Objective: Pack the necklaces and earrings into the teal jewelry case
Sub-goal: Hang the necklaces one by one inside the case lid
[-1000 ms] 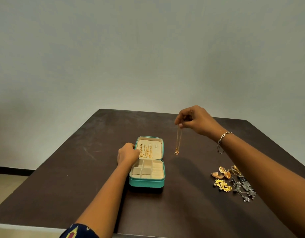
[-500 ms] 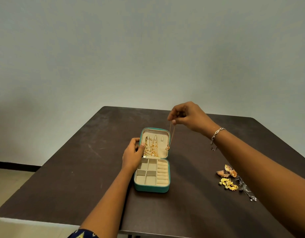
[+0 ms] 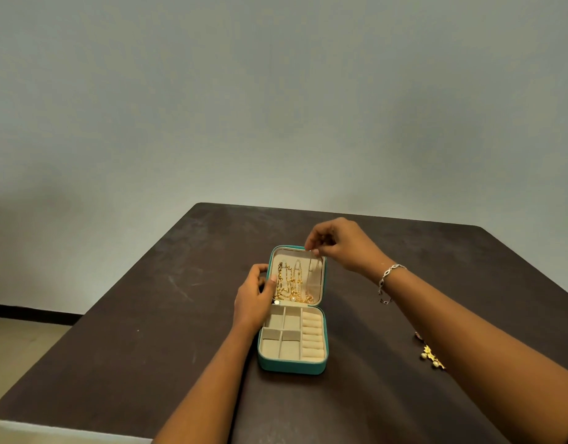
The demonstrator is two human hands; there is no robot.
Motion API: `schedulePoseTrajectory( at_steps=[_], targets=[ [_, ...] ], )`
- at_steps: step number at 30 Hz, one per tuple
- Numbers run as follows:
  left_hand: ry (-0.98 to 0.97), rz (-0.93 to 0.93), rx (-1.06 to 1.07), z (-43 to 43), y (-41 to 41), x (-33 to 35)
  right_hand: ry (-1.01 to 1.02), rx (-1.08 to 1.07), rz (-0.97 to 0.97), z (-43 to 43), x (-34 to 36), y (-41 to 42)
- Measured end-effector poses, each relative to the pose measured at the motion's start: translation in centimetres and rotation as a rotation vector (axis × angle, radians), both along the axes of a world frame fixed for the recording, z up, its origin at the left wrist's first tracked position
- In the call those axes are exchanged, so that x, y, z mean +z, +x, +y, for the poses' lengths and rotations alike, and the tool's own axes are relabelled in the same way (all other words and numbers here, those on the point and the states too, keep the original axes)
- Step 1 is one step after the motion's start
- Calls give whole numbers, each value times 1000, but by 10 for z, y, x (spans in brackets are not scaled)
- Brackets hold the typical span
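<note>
The teal jewelry case (image 3: pixel 290 366) lies open on the dark table (image 3: pixel 148 315), lid tilted up at the back. Gold necklaces (image 3: pixel 289 283) hang inside the beige lid. My right hand (image 3: pixel 337 245) pinches a thin gold chain (image 3: pixel 312 274) at the lid's top right edge; the chain hangs down over the lid's right side. My left hand (image 3: pixel 255 293) grips the lid's left edge, thumb on the inside. The case's lower compartments show only beige lining. Yellow earrings (image 3: pixel 431 357) peek out beside my right forearm.
A silver bracelet (image 3: pixel 388 278) sits on my right wrist. More earrings lie at the right, mostly hidden behind my right arm. The table's front edge (image 3: pixel 68 427) runs near the bottom left; a plain wall stands behind.
My right hand carried the hanging chain leftward from beside the case onto the lid's top right. My left hand shifted from the case's side to hold the lid's left edge.
</note>
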State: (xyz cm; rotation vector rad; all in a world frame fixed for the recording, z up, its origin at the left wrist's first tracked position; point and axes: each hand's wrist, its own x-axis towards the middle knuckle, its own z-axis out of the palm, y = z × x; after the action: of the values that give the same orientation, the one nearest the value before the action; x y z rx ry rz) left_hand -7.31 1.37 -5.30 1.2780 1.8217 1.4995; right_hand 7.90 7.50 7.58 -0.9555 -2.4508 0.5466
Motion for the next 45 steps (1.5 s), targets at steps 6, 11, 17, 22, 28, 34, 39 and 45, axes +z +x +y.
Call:
schedulePoseTrajectory(
  at_steps=[6,11,17,22,28,34,39,45],
  targets=[
    [23,-24,-11,0,-1,-2,122,-2,-29,8,-15,-5],
    [35,-31,-10,1,-3,-4,289,16,-79,15,-32,-8],
    [40,-31,-23,0,-2,-2,559,53,-156,18,-43,-10],
    [44,-47,-34,0,-3,-2,690,54,-127,22,-49,-9],
    [56,-59,-42,1,-4,-4,788,77,-160,26,-60,-6],
    [67,-61,-52,1,-3,-3,798,40,-86,29,-63,-8],
    [71,-68,-59,2,-4,-4,786,4,-20,34,-64,-7],
    [100,-69,-55,0,-3,-2,635,-18,138,35,-67,-7]
  ],
)
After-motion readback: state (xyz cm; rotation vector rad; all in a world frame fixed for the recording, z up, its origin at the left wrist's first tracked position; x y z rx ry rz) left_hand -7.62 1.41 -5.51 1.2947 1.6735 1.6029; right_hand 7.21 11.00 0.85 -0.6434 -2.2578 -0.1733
